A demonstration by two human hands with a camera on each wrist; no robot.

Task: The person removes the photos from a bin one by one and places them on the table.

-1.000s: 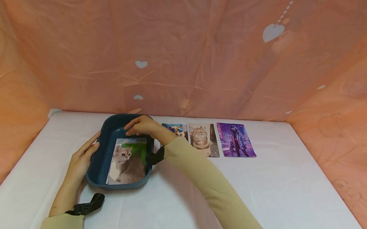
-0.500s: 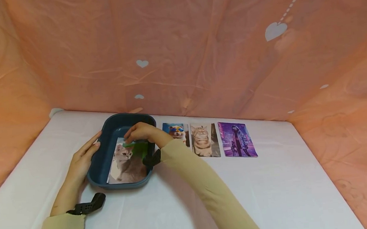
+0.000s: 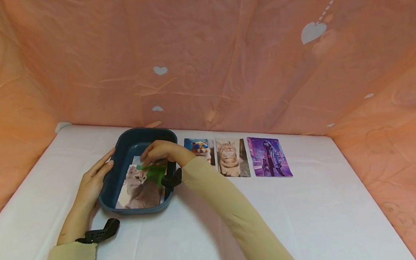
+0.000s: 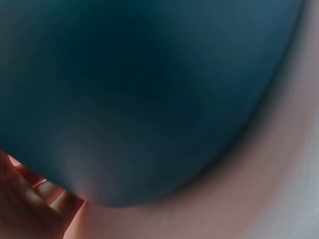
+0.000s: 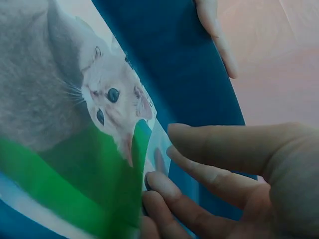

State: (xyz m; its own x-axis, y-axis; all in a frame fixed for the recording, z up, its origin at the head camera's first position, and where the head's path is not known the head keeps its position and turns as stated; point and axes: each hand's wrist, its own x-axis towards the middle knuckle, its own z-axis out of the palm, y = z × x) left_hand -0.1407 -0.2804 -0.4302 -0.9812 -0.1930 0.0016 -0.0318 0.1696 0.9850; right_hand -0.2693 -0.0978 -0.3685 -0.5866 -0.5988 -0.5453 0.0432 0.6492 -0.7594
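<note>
Your right hand [image 3: 161, 151] reaches over the far right part of the blue tray [image 3: 121, 146], fingers loosely bent with their tips resting on the far edge of the cat photo [image 3: 139, 187] that lies inside the tray; in the right wrist view the fingertips [image 5: 162, 185] touch the print's green corner, and no pinch on it shows. The photo lies on the tray's floor, slightly askew, its near edge up against the tray's near wall. Your left hand [image 3: 93, 181] lies flat against the tray's left outer wall, fingers straight and together, holding nothing; the left wrist view shows only the blurred blue wall with fingers [image 4: 35, 199] beside it. Just right of the tray, three more photos lie in a row on the white table [image 3: 308, 219]: a dog in goggles [image 3: 199, 147], a tabby cat [image 3: 231, 158], and a purple figure [image 3: 269, 156] farthest from the tray.
</note>
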